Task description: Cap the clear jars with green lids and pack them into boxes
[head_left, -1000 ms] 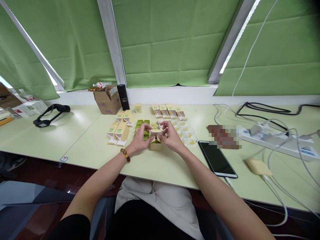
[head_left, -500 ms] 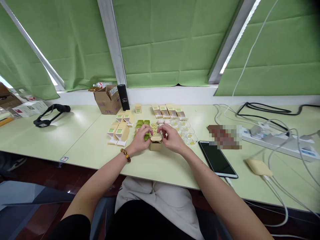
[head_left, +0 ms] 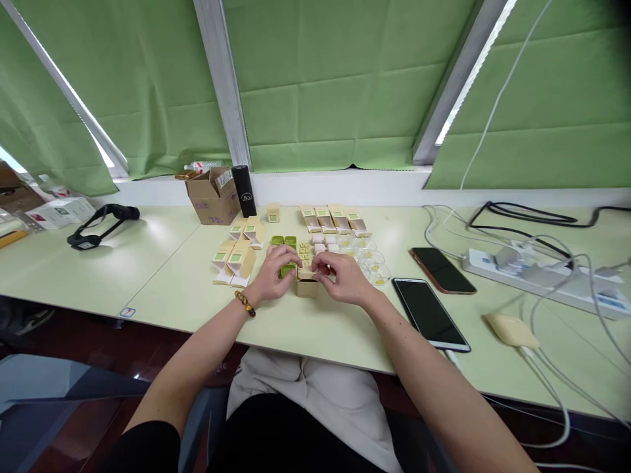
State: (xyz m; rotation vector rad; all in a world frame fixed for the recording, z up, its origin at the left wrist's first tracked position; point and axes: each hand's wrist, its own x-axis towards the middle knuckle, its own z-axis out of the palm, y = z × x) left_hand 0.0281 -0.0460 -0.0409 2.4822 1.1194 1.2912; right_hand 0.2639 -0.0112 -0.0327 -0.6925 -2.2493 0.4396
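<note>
A small kraft cardboard box (head_left: 307, 288) stands upright on the table in front of me, its top flap tilted down low over the opening. My left hand (head_left: 274, 273) is at the box's left upper edge, fingers bent and thumb against it. On the other side, my right hand (head_left: 344, 278) pinches the flap's right end between thumb and fingers. Just behind the box lie small yellow pieces (head_left: 304, 249). Green cups (head_left: 284, 241) sit behind my left hand, partly covered by it. Pale pink blocks (head_left: 325, 240) and clear plastic cups with yellow marks (head_left: 376, 257) are beyond my right hand.
Open kraft boxes (head_left: 240, 258) stand at the left, more boxes (head_left: 337, 220) at the back. A white-edged phone (head_left: 430, 314), a second phone (head_left: 442, 268), a power strip (head_left: 542, 279) and cables occupy the right. A carton (head_left: 213, 200) and black cylinder (head_left: 243, 190) stand back left.
The box's top flap has come down lower toward the opening. My right hand has shifted slightly, its thumb now at the flap; my left hand has moved a little left.
</note>
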